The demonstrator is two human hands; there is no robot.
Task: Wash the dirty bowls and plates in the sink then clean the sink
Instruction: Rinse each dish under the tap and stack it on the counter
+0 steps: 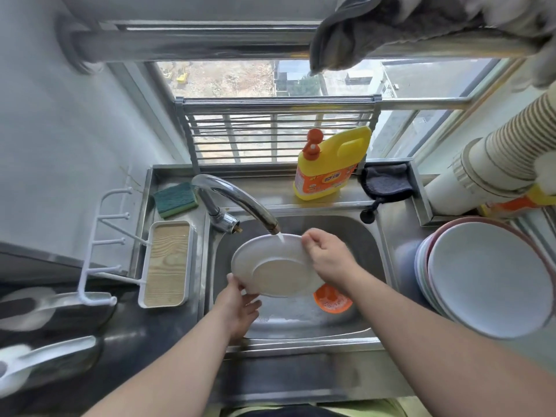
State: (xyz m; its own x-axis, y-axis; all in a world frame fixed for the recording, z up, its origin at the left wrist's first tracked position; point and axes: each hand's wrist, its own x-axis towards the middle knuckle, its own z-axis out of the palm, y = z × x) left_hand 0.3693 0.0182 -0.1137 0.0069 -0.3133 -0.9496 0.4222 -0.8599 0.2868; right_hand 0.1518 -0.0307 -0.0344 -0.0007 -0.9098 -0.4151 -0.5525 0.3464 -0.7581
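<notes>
sink basin nearly emptied: you have one white plate over its middle, under the running tap. stack of dishes sits on the counter's right edge, likely washed. sink cleaning still to do. your left hand grips the plate's near rim; right hand fingers curled on its far rim. orange strainer lies beneath; room tight at the spout.
</notes>
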